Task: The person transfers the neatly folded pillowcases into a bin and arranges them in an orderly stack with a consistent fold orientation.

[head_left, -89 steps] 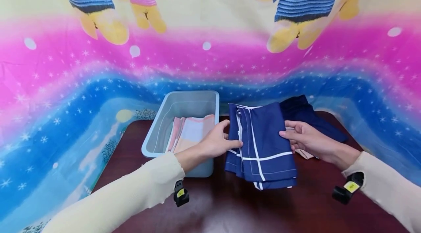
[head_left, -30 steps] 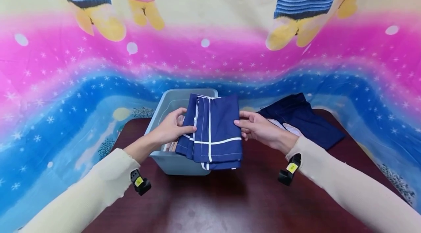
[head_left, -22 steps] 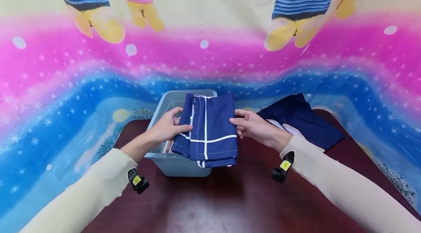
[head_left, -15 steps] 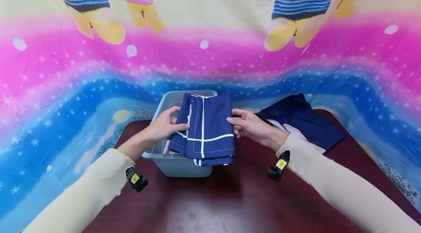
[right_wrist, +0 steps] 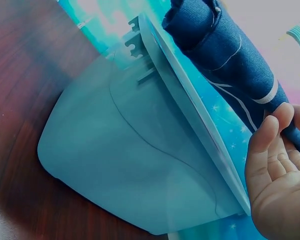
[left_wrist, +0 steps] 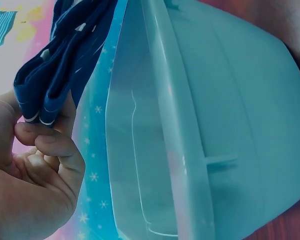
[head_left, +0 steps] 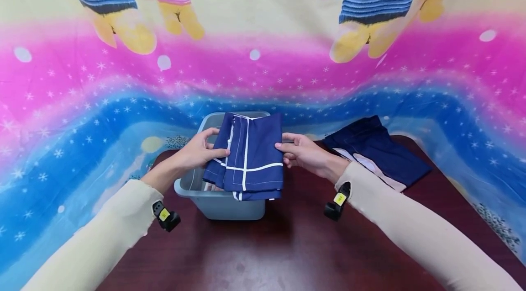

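A folded navy garment (head_left: pixel 260 145) with white stripes hangs over a grey-blue plastic bin (head_left: pixel 232 208), covering much of its opening in the head view. My left hand (head_left: pixel 196 151) pinches its left edge, thumb on top and fingers beneath. At the opposite edge, my right hand (head_left: pixel 306 155) pinches the fabric the same way. Stacked folds of the garment (left_wrist: pixel 45 95) show above the bin's rim (left_wrist: pixel 177 135) in the left wrist view. From the right wrist, the bin's outer wall (right_wrist: pixel 140 140) appears below the raised cloth. The pink pieces inside the bin are mostly hidden.
Another navy garment (head_left: pixel 384 154) lies at the back right of the dark red-brown table (head_left: pixel 255 254), with a pale pink and white piece (head_left: pixel 371 167) at its near edge. A printed curtain (head_left: pixel 263 71) with bears and snowflakes stands right behind the table.
Both hands have carried the folded navy garment leftward from the middle of the table to over the bin. In the last half second it has shifted slightly further left and away from me.
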The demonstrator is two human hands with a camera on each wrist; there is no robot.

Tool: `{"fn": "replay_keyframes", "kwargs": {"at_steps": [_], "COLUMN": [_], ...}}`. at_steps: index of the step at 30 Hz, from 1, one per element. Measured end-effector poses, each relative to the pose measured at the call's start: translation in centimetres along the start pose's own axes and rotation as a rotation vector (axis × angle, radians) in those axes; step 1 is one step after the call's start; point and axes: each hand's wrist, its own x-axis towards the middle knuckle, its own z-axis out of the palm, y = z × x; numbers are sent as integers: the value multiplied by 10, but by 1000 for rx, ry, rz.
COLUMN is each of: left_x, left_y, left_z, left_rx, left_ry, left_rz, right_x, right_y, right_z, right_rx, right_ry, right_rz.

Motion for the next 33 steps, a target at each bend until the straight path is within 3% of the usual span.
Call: {"fn": "replay_keyframes", "kwargs": {"at_steps": [18, 33], "left_x": [12, 22], "left_y": [-2, -3], "left_z": [-20, -36], "left_rx": [130, 217], "left_ry": [92, 109], "left_rz": [-59, -24], "right_x": [26, 46], "right_y": [0, -3], "right_z": [9, 18], "right_rx": [-51, -77], "right_ry": [56, 112], "right_rz": [36, 56]}}
